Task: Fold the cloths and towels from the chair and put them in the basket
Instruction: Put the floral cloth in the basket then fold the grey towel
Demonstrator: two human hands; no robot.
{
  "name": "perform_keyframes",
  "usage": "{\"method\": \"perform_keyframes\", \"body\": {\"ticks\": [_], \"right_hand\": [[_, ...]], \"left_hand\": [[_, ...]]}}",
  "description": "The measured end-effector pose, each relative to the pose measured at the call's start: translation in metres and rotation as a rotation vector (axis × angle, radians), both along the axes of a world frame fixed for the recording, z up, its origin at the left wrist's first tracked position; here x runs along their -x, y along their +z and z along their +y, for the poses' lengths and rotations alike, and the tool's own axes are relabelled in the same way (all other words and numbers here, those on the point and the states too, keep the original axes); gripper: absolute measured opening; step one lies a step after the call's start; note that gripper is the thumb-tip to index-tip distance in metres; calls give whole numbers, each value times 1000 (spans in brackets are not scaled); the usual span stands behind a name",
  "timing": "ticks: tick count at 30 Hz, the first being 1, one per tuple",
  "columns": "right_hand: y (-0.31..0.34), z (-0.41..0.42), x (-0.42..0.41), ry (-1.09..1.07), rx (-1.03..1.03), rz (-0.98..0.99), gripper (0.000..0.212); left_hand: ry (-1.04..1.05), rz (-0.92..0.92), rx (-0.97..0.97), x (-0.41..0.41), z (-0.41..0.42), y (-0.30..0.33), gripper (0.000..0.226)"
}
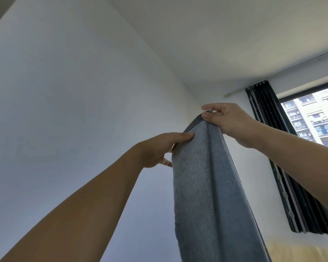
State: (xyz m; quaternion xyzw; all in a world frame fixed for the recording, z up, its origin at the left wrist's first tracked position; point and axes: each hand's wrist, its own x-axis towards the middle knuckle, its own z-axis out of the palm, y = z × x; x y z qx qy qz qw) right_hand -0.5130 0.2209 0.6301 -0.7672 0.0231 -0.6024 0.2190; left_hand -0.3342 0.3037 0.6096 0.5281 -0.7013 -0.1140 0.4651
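Hands: L (pixel 159 148) + R (pixel 229 120) pinch towel (pixel 197 186) top | bkgd: curtain (pixel 263 114), window (pixel 314 114)

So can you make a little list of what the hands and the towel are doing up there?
towel: blue-grey towel, held up high, hanging straight down, striped band at the top
left hand: left hand pinches the top edge, thumb on the front
right hand: right hand pinches the upper corner of the same edge
fold: not yet folded flat
behind: white wall, dark curtain, window
chair and basket: out of view
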Motion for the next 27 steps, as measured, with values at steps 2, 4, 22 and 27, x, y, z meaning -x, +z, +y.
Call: {"method": "perform_keyframes", "body": {"ticks": [2,4,22,27], "right_hand": [[1,3,2,-3,3,28,15],[2,8,4,-9,26,56,6],[1,-1,-20,-290,84,663,14],[-3,-22,-56,-424,-64,921,8]], "left_hand": [[-2,0,1,-2,5,3,33],[-4,-7,27,-3,10,7,25],[534,-604,130,-38,38,27,27],[611,-719,156,-73,-6,2,12]]}}
